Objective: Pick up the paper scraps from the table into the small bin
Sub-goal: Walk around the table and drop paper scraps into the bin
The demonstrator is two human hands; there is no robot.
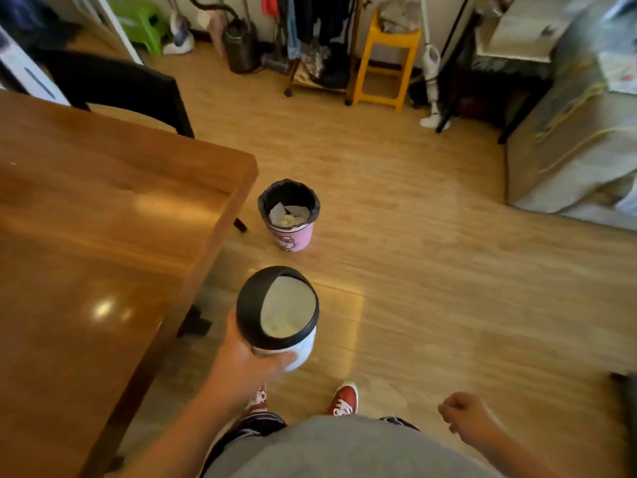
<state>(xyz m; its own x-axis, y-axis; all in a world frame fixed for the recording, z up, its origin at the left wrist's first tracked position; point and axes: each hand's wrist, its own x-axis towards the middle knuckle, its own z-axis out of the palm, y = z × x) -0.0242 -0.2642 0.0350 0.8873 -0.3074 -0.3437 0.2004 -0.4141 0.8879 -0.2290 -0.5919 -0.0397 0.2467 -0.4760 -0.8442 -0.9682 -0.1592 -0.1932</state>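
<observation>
**A lived-in room at home**

Clothes are hanging on a rack (310,39) by the far wall, plastic stools (387,60) are standing on wood-look flooring (431,257), a wooden dining table (103,219) is filling the left, and a cartoon-printed wastebasket (289,215) is sitting beside it

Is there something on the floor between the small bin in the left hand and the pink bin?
Nothing visible does. The left hand holds the small bin above bare floor, and the pink bin stands further ahead, beside the table corner. The right hand is off to the side.
</observation>
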